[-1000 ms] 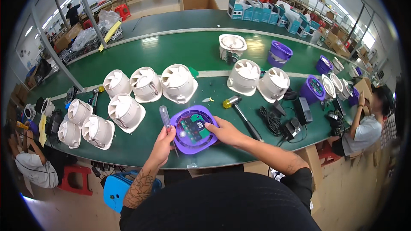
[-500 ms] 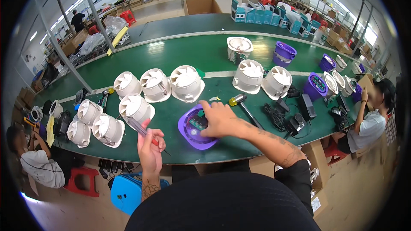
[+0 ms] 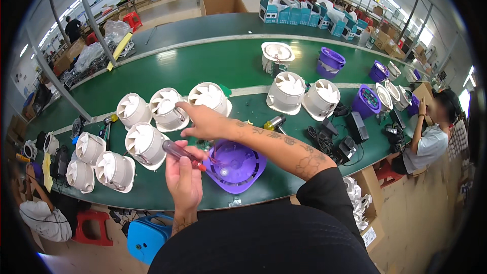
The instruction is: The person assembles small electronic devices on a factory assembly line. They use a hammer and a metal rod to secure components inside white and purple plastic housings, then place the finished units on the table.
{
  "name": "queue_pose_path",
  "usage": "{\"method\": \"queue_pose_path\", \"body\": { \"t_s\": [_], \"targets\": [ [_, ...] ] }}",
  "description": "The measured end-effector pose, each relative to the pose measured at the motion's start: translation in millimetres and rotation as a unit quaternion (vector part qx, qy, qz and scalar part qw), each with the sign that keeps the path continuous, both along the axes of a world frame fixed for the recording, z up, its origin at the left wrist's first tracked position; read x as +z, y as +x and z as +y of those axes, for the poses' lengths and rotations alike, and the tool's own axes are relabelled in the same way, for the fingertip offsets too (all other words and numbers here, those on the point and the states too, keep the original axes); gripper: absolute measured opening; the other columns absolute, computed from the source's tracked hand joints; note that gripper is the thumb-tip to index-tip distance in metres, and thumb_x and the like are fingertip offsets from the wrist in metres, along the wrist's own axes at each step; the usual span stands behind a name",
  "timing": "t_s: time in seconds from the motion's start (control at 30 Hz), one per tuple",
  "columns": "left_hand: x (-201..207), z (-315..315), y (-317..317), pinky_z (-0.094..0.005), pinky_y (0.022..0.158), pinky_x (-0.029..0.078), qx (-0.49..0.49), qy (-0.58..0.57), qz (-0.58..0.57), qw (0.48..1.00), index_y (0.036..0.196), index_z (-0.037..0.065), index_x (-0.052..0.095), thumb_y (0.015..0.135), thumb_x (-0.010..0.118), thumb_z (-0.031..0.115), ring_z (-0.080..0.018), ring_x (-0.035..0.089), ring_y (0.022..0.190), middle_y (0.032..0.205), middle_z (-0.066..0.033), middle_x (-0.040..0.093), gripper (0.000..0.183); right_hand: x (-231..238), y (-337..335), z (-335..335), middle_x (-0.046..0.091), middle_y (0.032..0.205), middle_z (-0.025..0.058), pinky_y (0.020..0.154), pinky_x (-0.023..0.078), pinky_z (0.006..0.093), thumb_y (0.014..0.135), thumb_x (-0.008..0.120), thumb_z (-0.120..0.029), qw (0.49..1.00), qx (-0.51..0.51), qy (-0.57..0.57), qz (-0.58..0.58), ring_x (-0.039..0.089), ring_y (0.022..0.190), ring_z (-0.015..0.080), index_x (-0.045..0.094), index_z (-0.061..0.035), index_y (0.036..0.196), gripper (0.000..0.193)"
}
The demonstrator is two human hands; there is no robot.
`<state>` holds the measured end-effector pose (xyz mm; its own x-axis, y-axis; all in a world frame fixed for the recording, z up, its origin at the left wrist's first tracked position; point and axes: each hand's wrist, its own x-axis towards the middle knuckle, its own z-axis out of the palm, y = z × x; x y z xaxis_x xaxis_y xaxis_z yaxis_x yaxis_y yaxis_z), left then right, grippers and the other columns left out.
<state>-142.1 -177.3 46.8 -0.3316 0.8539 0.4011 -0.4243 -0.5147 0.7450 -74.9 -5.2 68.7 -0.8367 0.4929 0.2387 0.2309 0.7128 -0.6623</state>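
My left hand (image 3: 185,175) is closed around a screwdriver (image 3: 183,154) with a dark translucent handle and a red collar. Its shaft points over a purple round housing (image 3: 234,165) that lies open side up at the bench's near edge. A green circuit board (image 3: 204,145) sits at the housing's left rim, partly hidden under my right hand, with thin wires running into the housing. My right hand (image 3: 203,122) reaches leftward across, thumb and fingers apart. Its fingertips are at the right edge of a white fan unit (image 3: 166,107); whether they touch cannot be seen.
More white fan units (image 3: 144,144) stand left and right on the green bench (image 3: 243,198). A yellow-handled tool (image 3: 274,123), black power adapters (image 3: 348,148) and purple housings (image 3: 366,102) lie to the right. Co-workers sit at both ends; a blue stool (image 3: 147,238) stands below.
My right hand has moved from the purple housing left to the white fan unit. The circuit board has come out of the housing to its left rim. The left hand still holds the screwdriver.
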Motion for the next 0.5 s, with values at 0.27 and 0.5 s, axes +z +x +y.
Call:
{"method": "queue_pose_path", "body": {
  "t_s": [0.27,0.5],
  "targets": [
    [-8,28,17,-0.032,0.088,0.047,-0.087,-0.13,0.141,0.978,0.116,0.004,0.039,0.095,0.046,0.001,-0.0221,0.058,0.112,0.112,-0.0166,0.061,0.022,-13,184,-19,0.067,0.093,0.0164,0.071,0.053,0.0308,0.088,0.06,-0.01,0.976,-0.21,-0.045,0.039,0.068,0.078,0.0226,0.057,-0.0011,0.117,0.031],
    [-26,25,18,-0.0324,0.092,0.046,-0.09,-0.157,0.187,0.965,0.116,0.002,0.039,0.095,0.044,0.0,-0.0225,0.057,0.112,0.112,-0.0165,0.061,0.022,-62,255,-75,0.061,0.088,0.0162,0.072,0.052,0.0373,0.081,0.071,-0.02,0.928,-0.346,0.072,-0.12,0.062,0.08,0.0317,0.056,0.0003,0.114,0.042]
  ]
}}
